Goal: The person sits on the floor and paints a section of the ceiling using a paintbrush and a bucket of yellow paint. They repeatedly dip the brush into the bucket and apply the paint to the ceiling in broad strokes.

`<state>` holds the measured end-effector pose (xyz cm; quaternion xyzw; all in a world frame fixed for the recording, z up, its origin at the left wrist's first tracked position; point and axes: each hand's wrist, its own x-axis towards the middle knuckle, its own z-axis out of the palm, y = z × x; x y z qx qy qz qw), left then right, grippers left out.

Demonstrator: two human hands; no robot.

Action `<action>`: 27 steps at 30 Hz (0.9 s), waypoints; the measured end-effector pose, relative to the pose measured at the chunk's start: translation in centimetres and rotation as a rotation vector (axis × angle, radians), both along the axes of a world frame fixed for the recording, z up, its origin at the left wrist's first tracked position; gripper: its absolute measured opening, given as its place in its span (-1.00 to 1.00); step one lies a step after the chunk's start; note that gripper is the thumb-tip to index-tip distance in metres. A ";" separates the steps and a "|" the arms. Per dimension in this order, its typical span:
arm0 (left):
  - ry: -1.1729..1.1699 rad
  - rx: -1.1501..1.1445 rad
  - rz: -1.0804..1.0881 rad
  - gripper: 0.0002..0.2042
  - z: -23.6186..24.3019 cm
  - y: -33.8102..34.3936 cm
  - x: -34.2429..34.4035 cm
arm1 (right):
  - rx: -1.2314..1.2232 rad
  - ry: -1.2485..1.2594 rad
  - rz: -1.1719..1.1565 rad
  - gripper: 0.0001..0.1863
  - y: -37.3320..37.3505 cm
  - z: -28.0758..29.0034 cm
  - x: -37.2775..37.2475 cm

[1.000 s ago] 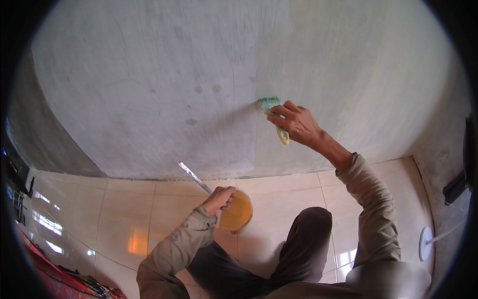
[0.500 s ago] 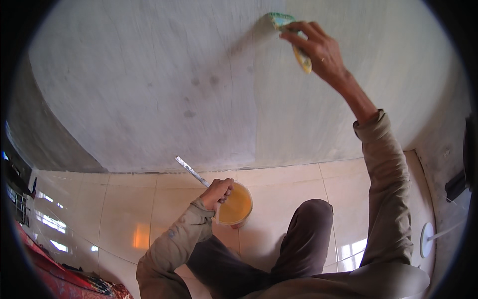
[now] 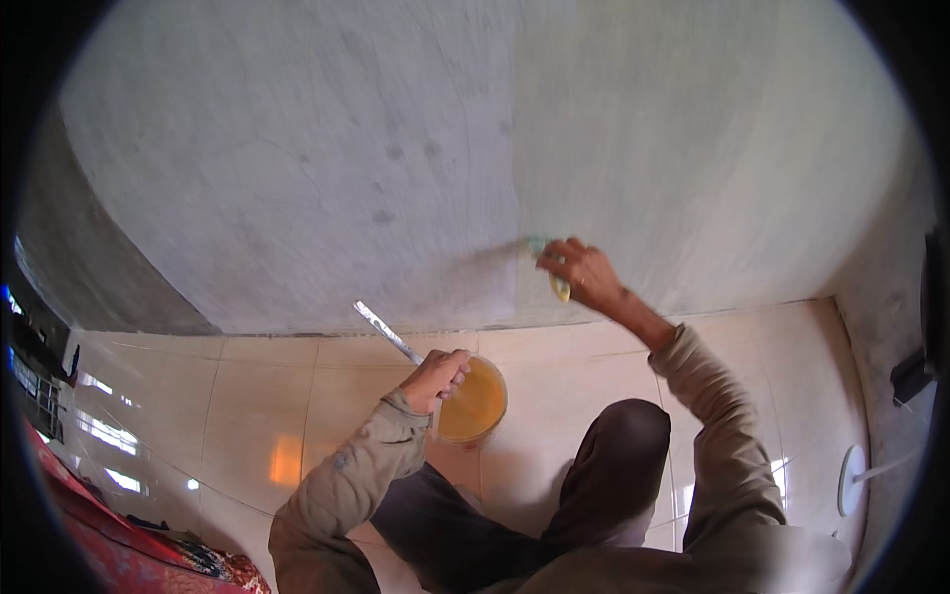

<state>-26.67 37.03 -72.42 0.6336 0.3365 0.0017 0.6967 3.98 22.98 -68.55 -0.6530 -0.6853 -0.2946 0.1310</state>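
here, low on the left, the left hand is clenched around a flat metal blade whose tip points up toward the grey wall, just beside a yellow bowl on the tiled floor. further right, the right hand grips a green-and-yellow sponge, pressed against the wall's lower part. the step looks like wiping the plaster; the next stroke likely calls for even pressure.
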 end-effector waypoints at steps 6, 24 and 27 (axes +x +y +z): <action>-0.014 -0.023 -0.012 -0.66 -0.1 0.0 0.0 | 0.277 -0.256 0.028 -0.61 -0.7 19.7 1.8; -0.016 -0.015 -0.043 -0.67 0.2 0.6 0.0 | -0.180 0.183 0.060 -0.64 -3.4 -13.2 0.3; 0.002 -0.002 -0.021 -0.67 0.3 0.4 0.0 | -0.218 0.292 0.043 -0.64 -3.5 -18.7 -1.3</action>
